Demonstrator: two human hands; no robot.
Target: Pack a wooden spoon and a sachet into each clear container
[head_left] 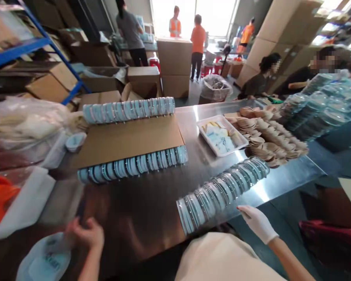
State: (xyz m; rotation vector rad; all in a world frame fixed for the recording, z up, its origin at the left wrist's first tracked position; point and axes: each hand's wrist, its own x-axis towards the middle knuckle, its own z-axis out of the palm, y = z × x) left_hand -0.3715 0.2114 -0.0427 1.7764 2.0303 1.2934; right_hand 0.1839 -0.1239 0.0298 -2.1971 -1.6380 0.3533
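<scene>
My left hand [87, 234], bare and blurred by motion, is at the lower left over the metal table, thumb and fingers apart. Its fingertips overlap the edge of a translucent printed plastic piece [45, 259]; whether they touch it I cannot tell. My right hand [259, 223] wears a white glove, fingers stretched out with nothing visible in them. It is beside the near row of clear-wrapped round packs [222, 193], slightly apart from it. Farther left, a second row of packs [134, 164] lies along the front edge of a cardboard sheet [128, 138], and a third row [128, 110] along its back.
A white basket [242, 143] holds bluish packets. Brown fan-shaped pieces [269, 136] are heaped beside it, with stacks of clear packs [312, 109] behind. At left are a white bin [43, 195] and a small bowl [75, 141]. Cartons [174, 64] and several people are beyond the table.
</scene>
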